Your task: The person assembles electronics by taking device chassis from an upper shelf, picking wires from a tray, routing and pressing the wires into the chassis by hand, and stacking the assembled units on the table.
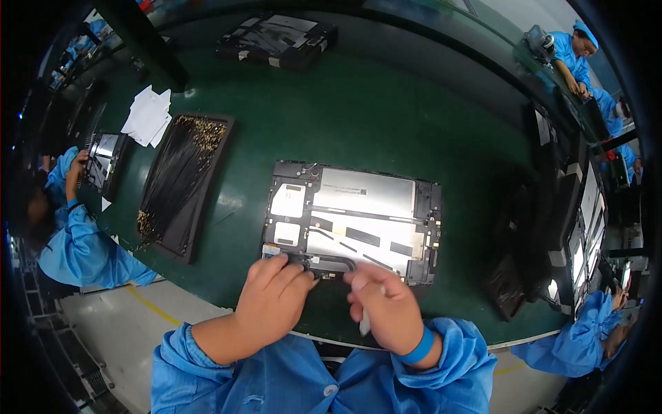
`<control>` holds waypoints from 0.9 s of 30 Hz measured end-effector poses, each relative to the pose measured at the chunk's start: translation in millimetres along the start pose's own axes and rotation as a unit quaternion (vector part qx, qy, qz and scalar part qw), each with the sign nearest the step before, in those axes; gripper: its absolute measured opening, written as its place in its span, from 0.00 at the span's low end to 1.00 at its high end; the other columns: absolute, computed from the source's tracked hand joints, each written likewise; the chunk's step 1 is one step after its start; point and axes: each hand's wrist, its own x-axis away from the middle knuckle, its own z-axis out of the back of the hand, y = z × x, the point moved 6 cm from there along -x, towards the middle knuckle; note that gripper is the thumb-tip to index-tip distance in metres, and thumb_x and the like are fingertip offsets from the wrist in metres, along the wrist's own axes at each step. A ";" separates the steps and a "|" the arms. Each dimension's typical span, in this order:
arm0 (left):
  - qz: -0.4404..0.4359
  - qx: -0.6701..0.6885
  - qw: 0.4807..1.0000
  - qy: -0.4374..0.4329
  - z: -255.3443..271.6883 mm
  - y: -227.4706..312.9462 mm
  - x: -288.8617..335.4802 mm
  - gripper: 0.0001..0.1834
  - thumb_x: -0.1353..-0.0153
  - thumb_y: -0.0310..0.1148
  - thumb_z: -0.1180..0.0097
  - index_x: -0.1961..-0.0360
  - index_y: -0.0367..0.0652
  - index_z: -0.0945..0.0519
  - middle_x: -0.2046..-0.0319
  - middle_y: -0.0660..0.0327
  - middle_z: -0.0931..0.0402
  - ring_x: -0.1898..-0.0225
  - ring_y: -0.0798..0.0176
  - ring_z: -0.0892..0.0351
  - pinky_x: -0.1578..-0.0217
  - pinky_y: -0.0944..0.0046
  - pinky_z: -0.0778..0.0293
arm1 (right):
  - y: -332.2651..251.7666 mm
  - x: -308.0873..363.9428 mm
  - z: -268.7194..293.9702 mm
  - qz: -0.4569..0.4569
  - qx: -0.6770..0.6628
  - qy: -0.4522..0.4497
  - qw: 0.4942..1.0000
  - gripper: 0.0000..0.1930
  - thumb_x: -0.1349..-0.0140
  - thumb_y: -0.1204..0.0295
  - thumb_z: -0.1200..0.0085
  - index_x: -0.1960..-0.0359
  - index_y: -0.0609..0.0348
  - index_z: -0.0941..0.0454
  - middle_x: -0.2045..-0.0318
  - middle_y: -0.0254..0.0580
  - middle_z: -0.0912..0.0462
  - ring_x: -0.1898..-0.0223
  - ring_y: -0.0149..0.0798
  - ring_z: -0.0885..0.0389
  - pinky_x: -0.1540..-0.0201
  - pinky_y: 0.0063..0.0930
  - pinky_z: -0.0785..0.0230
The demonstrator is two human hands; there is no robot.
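Observation:
An opened tablet-like device (362, 191) lies on the green table in front of me, its silver plates and black inner frame showing. My left hand (270, 302) rests at its near left corner, fingers bent and pressed together; what lies under the fingertips is hidden. From beside them a thin black cable (334, 259) curves along the near edge to my right hand (387, 307). There the thumb and forefinger are pinched on the cable's right end. A pale, pointed thing (365, 322) sticks out below the curled right fingers; its kind is unclear.
Left of the device, a dark tray (196, 224) holds many thin black cables with gold ends. White papers (147, 116) lie beyond it. Stacked devices stand at the back (279, 40) and right (583, 228). Co-workers in blue sit left (89, 245), right (576, 338) and far right (572, 58).

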 end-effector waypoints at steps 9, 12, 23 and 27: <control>0.024 0.021 0.997 -0.063 -8.4 -4.7 -1.1 0.11 0.59 0.25 0.48 0.69 0.40 0.27 0.69 0.58 0.29 0.61 0.57 0.33 0.60 0.59 0.39 | -20.1 -11.2 -7.9 0.372 0.081 0.060 0.923 0.16 0.40 0.68 0.62 0.54 0.64 0.39 0.67 0.47 0.24 0.70 0.32 0.26 0.67 0.22 0.33; 0.020 0.017 0.997 -0.079 -9.1 -5.4 -0.4 0.12 0.60 0.26 0.49 0.69 0.40 0.27 0.68 0.58 0.29 0.61 0.56 0.32 0.60 0.59 0.39 | -18.8 -9.7 -11.1 0.429 0.123 0.069 0.892 0.13 0.39 0.68 0.66 0.57 0.63 0.40 0.67 0.50 0.24 0.69 0.35 0.25 0.65 0.25 0.33; 0.017 0.000 0.995 -0.100 -8.9 -4.2 -2.5 0.13 0.59 0.27 0.52 0.68 0.40 0.27 0.67 0.57 0.29 0.60 0.56 0.32 0.59 0.59 0.39 | -16.2 -12.8 -11.9 0.463 0.120 0.053 0.877 0.11 0.41 0.70 0.62 0.60 0.64 0.37 0.68 0.51 0.24 0.66 0.40 0.24 0.64 0.25 0.33; 0.019 0.007 0.995 -0.101 -10.0 -5.8 -1.7 0.13 0.59 0.27 0.53 0.68 0.40 0.27 0.67 0.57 0.29 0.60 0.56 0.32 0.59 0.59 0.39 | -20.2 -13.0 -13.1 0.443 0.134 0.042 0.885 0.11 0.41 0.69 0.61 0.62 0.65 0.35 0.68 0.51 0.24 0.67 0.40 0.24 0.64 0.25 0.33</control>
